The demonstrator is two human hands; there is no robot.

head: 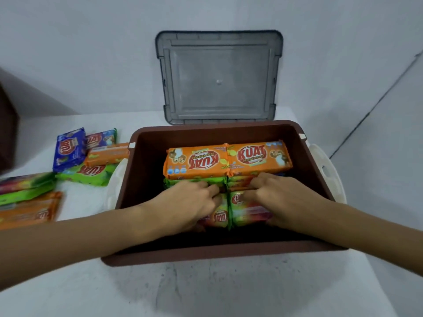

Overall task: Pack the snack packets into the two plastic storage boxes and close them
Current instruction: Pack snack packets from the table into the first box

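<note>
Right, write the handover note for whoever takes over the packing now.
Left hand grips the left front packet in the brown box; right hand grips the right front packet beside it.
Two orange packets lie behind them, with more underneath. The lid leans on the wall behind the box.
Done: box partly filled.
Left: pack the loose packets on the table, close the lid. The second box is not in view.

Stacked packets (229, 160) lie in the box (219, 252), lid (219, 76) behind it, loose packets (91, 172) to its left.
</note>
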